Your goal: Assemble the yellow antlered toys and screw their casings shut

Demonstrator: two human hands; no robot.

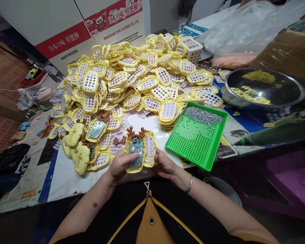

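My left hand (119, 165) is closed round a yellow toy phone shell (126, 152), its thumb lying over the circuit board (135, 149) inside. Brown antlers (136, 133) stick up from the top of that shell. Against its right side is a second yellow shell half with a pale keypad (149, 148), its right edge gripped by my right hand (165, 164); the fingers behind it are partly hidden. Loose brown antlers (119, 140) lie just beyond. To the left, another shell with a board and antlers (96, 129) rests on the pile.
A big heap of yellow keypad shells (132, 78) covers the table's back. On the right are a green perforated tray (195, 142) of small screws, a metal bowl (289, 88) with small yellow parts, and a green electric screwdriver (269, 130). Yellow back shells (81, 157) lie left.
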